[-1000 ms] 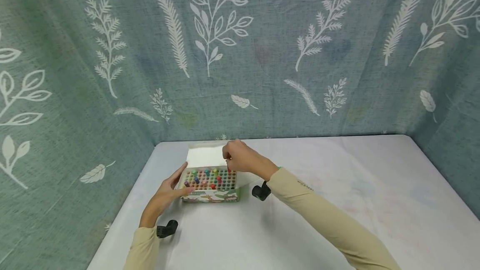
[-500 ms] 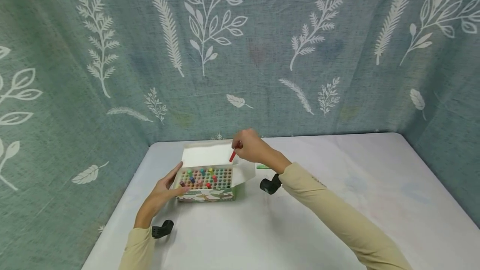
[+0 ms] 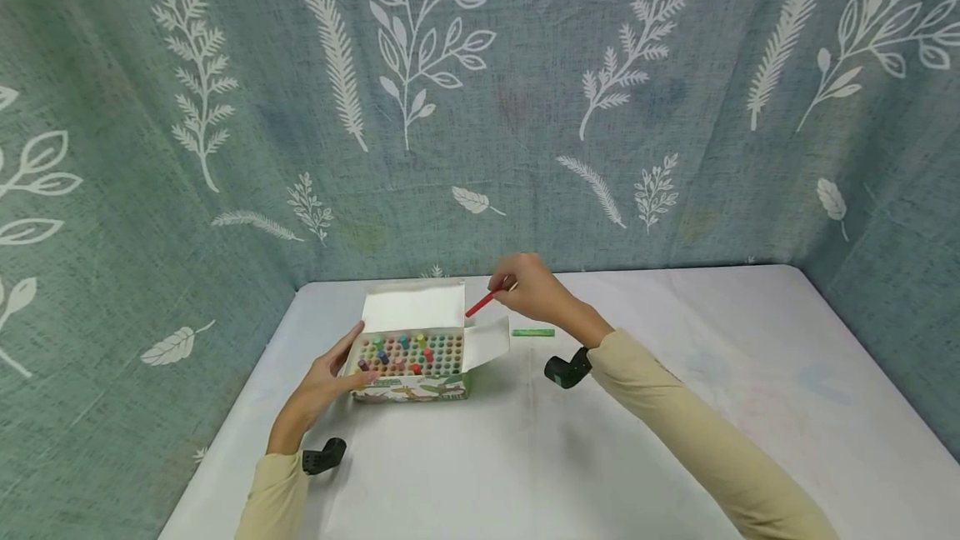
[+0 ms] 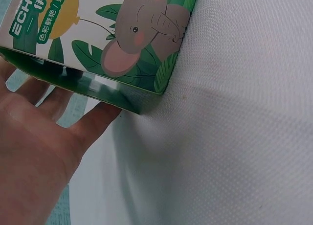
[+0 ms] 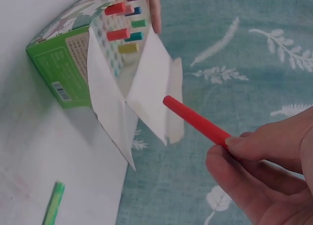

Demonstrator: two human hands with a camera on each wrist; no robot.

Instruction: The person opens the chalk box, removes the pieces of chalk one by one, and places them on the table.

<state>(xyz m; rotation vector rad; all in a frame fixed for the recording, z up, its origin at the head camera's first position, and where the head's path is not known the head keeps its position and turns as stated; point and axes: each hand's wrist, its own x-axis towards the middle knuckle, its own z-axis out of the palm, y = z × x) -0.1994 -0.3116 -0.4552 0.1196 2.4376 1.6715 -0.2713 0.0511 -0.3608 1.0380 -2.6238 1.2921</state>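
Note:
A red chalk stick (image 3: 480, 303) is pinched between the thumb and fingers of my right hand (image 3: 532, 286), right of the raised box lid. In the right wrist view the chalk (image 5: 195, 120) points toward the box, clear of it. My left hand (image 3: 318, 394) holds the left end of the chalk box (image 3: 408, 391), thumb at the front edge and fingers behind. The box is printed with animals; in its holed tray stand several coloured sticks. In the left wrist view the left fingers (image 4: 95, 124) lie along the box's end.
The white lid (image 3: 415, 308) stands open at the back, and a side flap (image 3: 487, 343) sticks out to the right. A green chalk stick (image 3: 533, 332) lies on the white table (image 3: 675, 407) beyond that flap. A leaf-patterned curtain (image 3: 525, 107) hangs behind.
My right hand has drawn the red chalk up out of the tray and carried it to the right, tipping it over. My left hand stays on the box. The green stick has come into view.

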